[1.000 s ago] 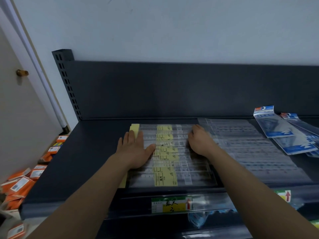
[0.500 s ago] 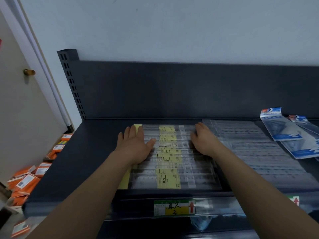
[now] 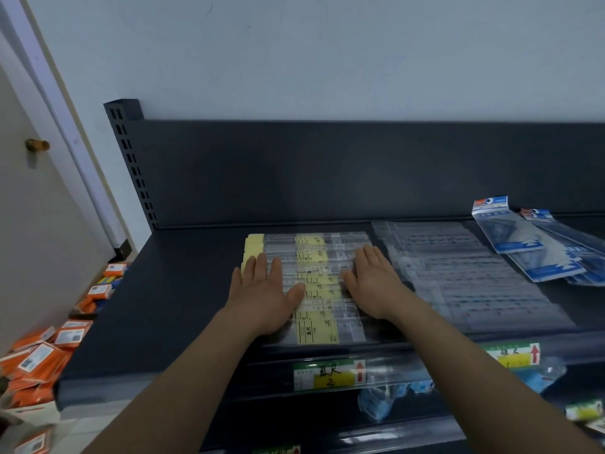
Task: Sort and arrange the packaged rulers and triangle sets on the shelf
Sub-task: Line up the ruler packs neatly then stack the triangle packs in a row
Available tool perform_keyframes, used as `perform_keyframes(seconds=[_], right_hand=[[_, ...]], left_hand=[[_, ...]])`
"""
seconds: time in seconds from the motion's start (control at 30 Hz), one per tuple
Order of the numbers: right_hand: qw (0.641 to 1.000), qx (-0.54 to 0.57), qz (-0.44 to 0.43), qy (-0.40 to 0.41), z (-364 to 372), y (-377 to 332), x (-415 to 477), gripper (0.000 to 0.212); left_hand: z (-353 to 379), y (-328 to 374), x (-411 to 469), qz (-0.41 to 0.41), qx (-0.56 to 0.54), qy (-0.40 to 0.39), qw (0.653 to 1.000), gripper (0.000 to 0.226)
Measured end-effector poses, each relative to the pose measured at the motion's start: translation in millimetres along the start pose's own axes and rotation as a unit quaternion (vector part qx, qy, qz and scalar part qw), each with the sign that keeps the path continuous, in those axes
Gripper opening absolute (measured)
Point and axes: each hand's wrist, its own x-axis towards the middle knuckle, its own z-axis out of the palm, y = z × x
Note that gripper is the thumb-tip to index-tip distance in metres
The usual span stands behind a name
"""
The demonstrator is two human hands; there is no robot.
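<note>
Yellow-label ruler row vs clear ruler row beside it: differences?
The yellow-label ruler row bears yellow labels; the clear ruler row shows none. The left hand and right hand lie flat on the yellow-label ruler row; the clear ruler row lies right of them. Both are overlapped sleeves flat on the shelf.

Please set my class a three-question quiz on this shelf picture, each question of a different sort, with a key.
1. True or false: the left grip and right grip both rest flat on the yellow-labelled ruler packs.
2. Where on the shelf do the blue triangle sets lie? A: left end. B: right side. C: front centre.
3. Fill in: the small packs heaped left of the shelf are mostly ___ in colour.
Key: 1 true; 2 B; 3 orange.
</note>
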Motion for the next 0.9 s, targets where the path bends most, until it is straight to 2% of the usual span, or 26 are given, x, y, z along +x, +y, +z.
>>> perform_keyframes(seconds=[0.13, 0.27, 0.43, 0.67, 0.9], right_hand=[[0.993, 0.034, -0.031, 0.108, -20.6, 5.4, -18.0, 0.050], [0.981, 0.072, -0.033, 0.175, -35.5, 20.8, -40.1, 0.035], [0.970, 0.096, -0.022, 0.224, -50.5, 59.6, -76.7, 0.027], [0.971, 0.075, 0.015, 0.229, -74.4, 156.4, -123.1, 0.035], [0.972, 0.056, 0.043, 0.224, -110.8, 280.0, -156.9, 0.023]], left_hand=[[-15.1, 9.7, -11.3, 0.079, 0.008, 0.177, 0.981, 0.053], [-19.6, 32.6, -22.1, 0.123, -0.076, 0.242, 0.959, 0.036], [-15.2, 75.8, -31.5, 0.186, -0.134, 0.258, 0.939, 0.027], [-0.3, 186.3, -38.4, 0.237, -0.189, 0.235, 0.923, 0.025], [17.5, 318.4, -23.4, 0.228, -0.225, 0.207, 0.924, 0.032]])
